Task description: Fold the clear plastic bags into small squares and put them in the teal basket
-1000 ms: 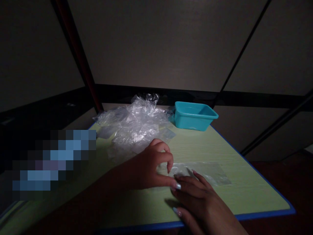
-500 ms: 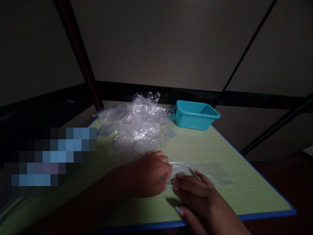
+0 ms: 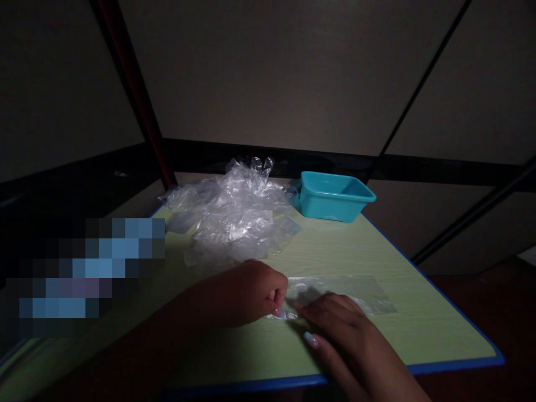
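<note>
A clear plastic bag lies flat on the table, its long axis running across from left to right, its right end angled slightly toward the person. The left hand is at the bag's left end; most of the bag's length stretches away to the right of its curled fingers. Those fingers fold into a loose fist with the thumb tip low beside the plastic, and whether they pinch the film cannot be told. The right hand comes in over the near edge, its fingers together, slightly bent and pointing left, the thumb spread apart; it grips nothing visible. Both hands are close to the bag's left part, while its right end lies beyond them.

The table has a pale green, wood-grained top with a blue rim. Farther back, a crumpled heap of clear bags spreads on the left, and a teal tub stands upright just beside it on the right. Behind rises a panelled wall in a dim room; a patch at left is pixelated.
</note>
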Motion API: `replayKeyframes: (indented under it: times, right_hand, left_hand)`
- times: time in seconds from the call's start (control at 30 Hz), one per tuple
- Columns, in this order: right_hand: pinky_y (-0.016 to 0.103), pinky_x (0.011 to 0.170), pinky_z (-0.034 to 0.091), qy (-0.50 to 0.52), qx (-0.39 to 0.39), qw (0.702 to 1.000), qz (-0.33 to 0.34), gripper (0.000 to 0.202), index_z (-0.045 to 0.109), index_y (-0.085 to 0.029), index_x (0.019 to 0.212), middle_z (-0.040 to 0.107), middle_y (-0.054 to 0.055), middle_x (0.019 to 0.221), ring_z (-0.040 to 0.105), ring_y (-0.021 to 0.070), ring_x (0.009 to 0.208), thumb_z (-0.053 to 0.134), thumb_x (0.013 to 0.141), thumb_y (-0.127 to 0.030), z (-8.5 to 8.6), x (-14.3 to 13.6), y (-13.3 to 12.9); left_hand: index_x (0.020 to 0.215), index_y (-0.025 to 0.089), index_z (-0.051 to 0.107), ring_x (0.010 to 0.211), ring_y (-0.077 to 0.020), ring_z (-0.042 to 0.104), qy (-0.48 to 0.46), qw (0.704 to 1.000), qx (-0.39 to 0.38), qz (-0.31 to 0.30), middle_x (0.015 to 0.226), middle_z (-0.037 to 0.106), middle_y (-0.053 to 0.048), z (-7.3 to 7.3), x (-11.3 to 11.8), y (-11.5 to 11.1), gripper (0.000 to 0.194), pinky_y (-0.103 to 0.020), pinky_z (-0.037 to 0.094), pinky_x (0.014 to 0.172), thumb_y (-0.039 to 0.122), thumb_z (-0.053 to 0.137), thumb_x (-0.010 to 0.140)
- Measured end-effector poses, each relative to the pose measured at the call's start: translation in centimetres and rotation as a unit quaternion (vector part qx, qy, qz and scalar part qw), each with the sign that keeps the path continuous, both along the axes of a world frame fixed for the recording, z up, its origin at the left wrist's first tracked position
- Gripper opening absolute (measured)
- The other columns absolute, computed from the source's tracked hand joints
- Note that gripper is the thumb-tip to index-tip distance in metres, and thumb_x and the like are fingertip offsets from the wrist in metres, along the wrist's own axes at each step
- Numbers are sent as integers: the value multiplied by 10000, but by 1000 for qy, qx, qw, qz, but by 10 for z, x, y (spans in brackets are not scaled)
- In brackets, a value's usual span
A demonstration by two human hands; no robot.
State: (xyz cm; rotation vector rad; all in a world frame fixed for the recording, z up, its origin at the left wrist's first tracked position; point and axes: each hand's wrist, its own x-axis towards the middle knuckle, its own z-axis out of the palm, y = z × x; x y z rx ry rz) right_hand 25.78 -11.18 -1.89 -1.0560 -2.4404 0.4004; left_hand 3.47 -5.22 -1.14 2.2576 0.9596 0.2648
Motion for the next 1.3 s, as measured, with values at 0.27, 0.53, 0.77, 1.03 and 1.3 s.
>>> replayKeyframes:
  times: [0.27, 0.53, 0.77, 1.03, 1.3]
  right_hand:
    - [391, 865, 422, -17, -18, 1000, 9, 433, 519, -299, 1291, 635, 32, 1049, 556, 206, 972, 490, 884, -154, -6, 0, 2]
    - [385, 837, 416, -62, -30, 998, -4, 326, 639, -252, 1126, 596, 58, 1048, 526, 230, 969, 563, 826, -152, 0, -8, -1]
    - [384, 853, 408, -63, -47, 997, -18, 229, 666, -257, 1043, 591, 42, 1021, 508, 228, 980, 599, 829, -213, 1, -8, -5]
    - [386, 871, 436, -58, -21, 998, -22, 226, 679, -262, 1031, 591, 50, 1097, 524, 241, 1018, 591, 827, -226, 3, -10, -5]
    - [491, 1001, 374, -97, 32, 995, -10, 270, 684, -281, 1066, 532, 66, 1301, 418, 302, 1241, 614, 806, -262, -1, -6, -3]
  left_hand:
    - [707, 191, 595, 629, -90, 524, 13, 999, 19, 32, 646, 575, 69, -5, 1, 3, 87, -206, 346, 614, 196, 679, 724]
    - [721, 191, 584, 624, -99, 513, 32, 999, 6, 42, 642, 555, 66, -4, 3, 2, 98, -204, 339, 593, 192, 682, 724]
    - [840, 211, 569, 746, -154, 530, 62, 997, 48, 23, 761, 569, 38, 2, -4, 4, 228, -235, 365, 642, 350, 714, 730]
    - [1443, 245, 291, 1375, -428, 77, 128, 966, 209, 78, 1535, 123, -171, 3, 9, -4, 896, -641, 80, 1038, 738, 535, 736]
    - [1469, 330, 173, 1361, -442, -127, 187, 969, 143, 75, 1535, -55, -160, -1, 5, -1, 967, -708, 15, 992, 823, 464, 690]
